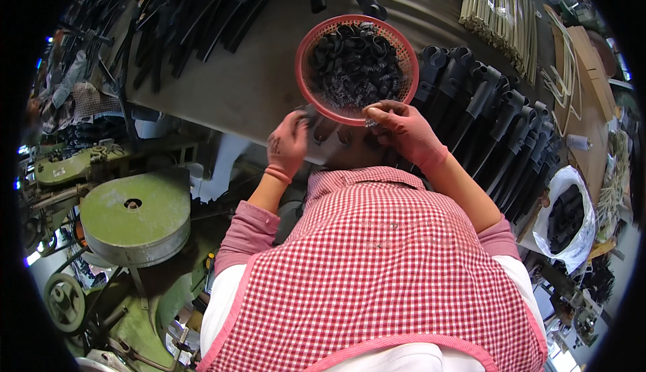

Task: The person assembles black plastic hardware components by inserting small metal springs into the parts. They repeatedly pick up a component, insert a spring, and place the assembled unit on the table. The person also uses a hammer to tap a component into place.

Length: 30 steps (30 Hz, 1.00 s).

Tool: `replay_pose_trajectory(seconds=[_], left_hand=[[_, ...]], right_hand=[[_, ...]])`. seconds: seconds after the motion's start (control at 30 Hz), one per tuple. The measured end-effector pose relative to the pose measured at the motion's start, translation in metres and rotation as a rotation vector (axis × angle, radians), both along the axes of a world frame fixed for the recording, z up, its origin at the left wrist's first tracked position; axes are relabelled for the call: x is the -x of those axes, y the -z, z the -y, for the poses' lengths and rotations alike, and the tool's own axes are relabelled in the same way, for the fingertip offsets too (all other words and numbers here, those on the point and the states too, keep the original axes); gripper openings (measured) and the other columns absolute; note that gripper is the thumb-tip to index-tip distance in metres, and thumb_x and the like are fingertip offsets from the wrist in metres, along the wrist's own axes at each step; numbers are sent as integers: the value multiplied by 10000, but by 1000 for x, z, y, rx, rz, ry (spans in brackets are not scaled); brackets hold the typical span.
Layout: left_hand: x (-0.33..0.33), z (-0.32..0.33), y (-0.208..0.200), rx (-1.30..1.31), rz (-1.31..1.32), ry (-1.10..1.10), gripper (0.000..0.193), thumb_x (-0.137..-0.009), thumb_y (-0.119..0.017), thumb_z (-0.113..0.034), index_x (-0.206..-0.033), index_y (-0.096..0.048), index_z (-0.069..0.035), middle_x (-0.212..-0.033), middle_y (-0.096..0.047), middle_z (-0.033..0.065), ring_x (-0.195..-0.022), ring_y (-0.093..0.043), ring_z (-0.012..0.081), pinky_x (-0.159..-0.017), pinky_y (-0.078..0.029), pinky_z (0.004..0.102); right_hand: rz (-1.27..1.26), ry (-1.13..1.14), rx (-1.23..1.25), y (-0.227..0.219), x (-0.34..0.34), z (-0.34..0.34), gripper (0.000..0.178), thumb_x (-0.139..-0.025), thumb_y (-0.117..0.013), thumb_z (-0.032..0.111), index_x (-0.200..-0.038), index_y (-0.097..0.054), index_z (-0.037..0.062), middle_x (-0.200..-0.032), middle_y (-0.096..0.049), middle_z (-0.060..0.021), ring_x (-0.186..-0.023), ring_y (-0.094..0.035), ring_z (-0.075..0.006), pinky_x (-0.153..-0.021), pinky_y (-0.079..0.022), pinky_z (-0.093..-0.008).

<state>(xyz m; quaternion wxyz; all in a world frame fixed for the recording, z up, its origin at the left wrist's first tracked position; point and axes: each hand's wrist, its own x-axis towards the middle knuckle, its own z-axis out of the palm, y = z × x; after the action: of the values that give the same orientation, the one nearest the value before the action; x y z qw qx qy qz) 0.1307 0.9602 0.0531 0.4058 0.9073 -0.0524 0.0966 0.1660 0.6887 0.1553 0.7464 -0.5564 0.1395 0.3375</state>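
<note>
A red plastic basket [301,79] in front of me holds many curved black plastic pieces and wiry metal springs. At its near left side, my left hand [288,146], in a worn pink glove, is closed with a small dark piece [307,112] at its fingertips; blur hides the shape. My right hand [407,133], gloved alike, is at the basket's near right rim. Its thumb and fingers pinch a small silvery piece [371,122], perhaps a spring. Several dark curved pieces [325,131] lie between the hands at the table's near edge.
Black tubes with clamp-like heads [484,92] line the table's right. Long black parts [195,15] pile up at the far left of the table [249,79]. A green machine [138,204] stands left; a white bag [568,217] of black parts is right.
</note>
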Motion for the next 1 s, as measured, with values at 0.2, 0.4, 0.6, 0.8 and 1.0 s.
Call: replay_pose_trajectory(seconds=[0.2, 0.4, 0.6, 0.8, 1.0], left_hand=[[-14, -74, 78, -587, -356, -19, 240, -961, -592, -322, -1105, -623, -133, -986, -701, 138, -919, -663, 363, -749, -529, 448], [-80, 1, 41, -348, 272, 158, 165, -830, -680, -125, -994, -701, -135, -840, -640, 86, -813, -650, 296, -691, -523, 404], [-172, 99, 56, -594, 86, 421, 308, -816, -568, -10, -1074, -648, -157, -1130, -604, 120, -976, -667, 305, -852, -542, 390], [-190, 74, 56, -736, -157, 687, 188, -845, -582, -77, -949, -721, -149, -1036, -652, 144, -959, -679, 309, -876, -547, 380], [-172, 58, 47, 243, -723, 326, 194, -886, -727, -207, -1049, -748, -102, -786, -701, 52, -611, -628, 144, -600, -548, 297]], right_hand=[[-157, 162, -152, 13, 4, 35, 200, -944, -683, 152, -1122, -660, 65, -958, -675, -14, -847, -635, -104, -660, -549, -225], [-123, 289, -231, 10, 0, 53, 173, -979, -643, 215, -1077, -649, 71, -898, -646, 19, -769, -598, -69, -563, -450, -168], [-49, 324, -196, 1, 3, 68, 204, -940, -687, 239, -1088, -678, 100, -902, -678, 18, -786, -631, -83, -627, -504, -216], [-122, 361, -152, -1, 6, 83, 214, -920, -723, 222, -1102, -679, 119, -928, -683, 52, -789, -623, -48, -593, -507, -194], [-82, 323, -281, 7, -3, 72, 210, -906, -741, 176, -1086, -666, 97, -934, -699, 1, -812, -658, -83, -594, -510, -194]])
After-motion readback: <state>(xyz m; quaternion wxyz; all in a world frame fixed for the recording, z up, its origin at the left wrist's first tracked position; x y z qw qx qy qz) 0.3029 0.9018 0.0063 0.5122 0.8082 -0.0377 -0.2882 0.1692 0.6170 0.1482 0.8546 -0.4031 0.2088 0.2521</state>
